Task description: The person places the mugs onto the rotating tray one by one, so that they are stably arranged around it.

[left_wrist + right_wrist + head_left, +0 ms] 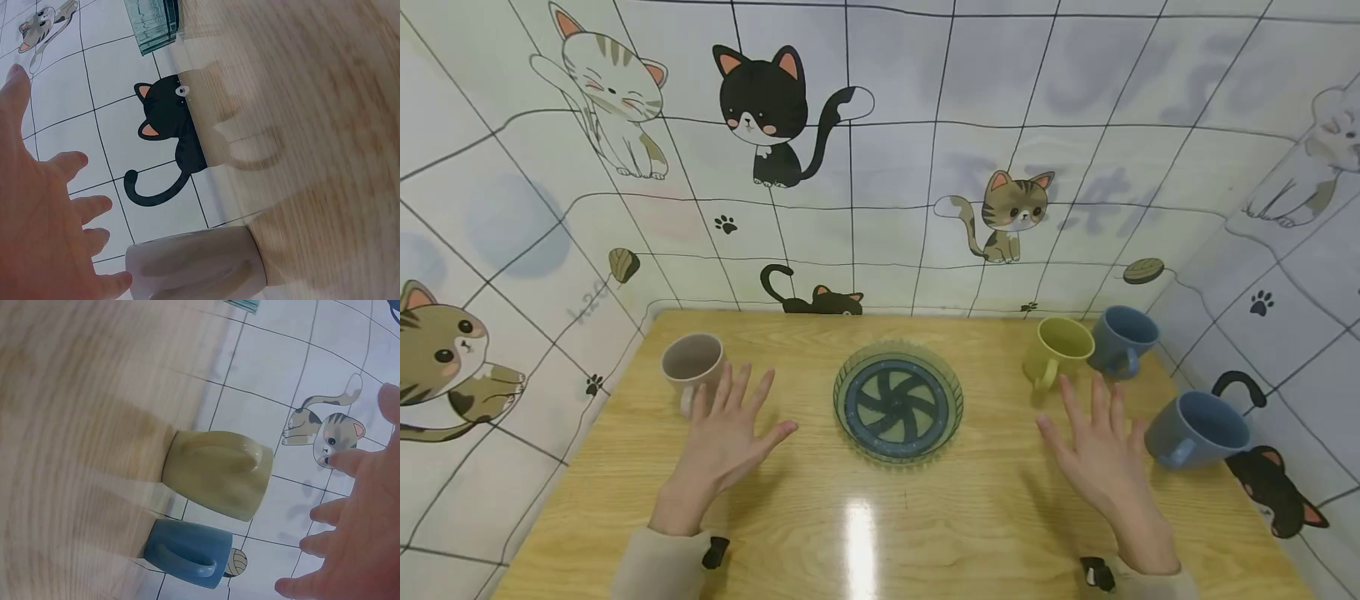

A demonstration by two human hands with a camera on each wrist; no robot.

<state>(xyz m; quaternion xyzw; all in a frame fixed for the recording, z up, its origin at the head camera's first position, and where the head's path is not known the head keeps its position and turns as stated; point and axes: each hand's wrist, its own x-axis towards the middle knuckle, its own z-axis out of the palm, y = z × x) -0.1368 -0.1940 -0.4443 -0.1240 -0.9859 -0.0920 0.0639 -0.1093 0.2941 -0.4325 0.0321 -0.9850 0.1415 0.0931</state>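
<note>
My left hand (724, 437) hovers over the table with fingers spread, holding nothing. Its fingertips overlap the grey-beige mug (694, 360) in the head view; the left wrist view shows that mug (197, 265) beside the little finger. My right hand (1103, 458), fingers also spread, holds nothing. Just beyond its fingertips stands a yellow-green mug (1060, 343), with a blue mug (1124, 337) right beside it. To the right of that hand is a second, larger-looking blue mug (1199, 429). Between the hands lies a round greenish glass dish (957, 408) with a ribbed rim and a dark blue pinwheel pattern inside.
The light wood table (797, 533) meets a white cloth backdrop (895, 167) with a black grid and cartoon cats at the back and both sides. A bright light reflection lies on the table at the front middle.
</note>
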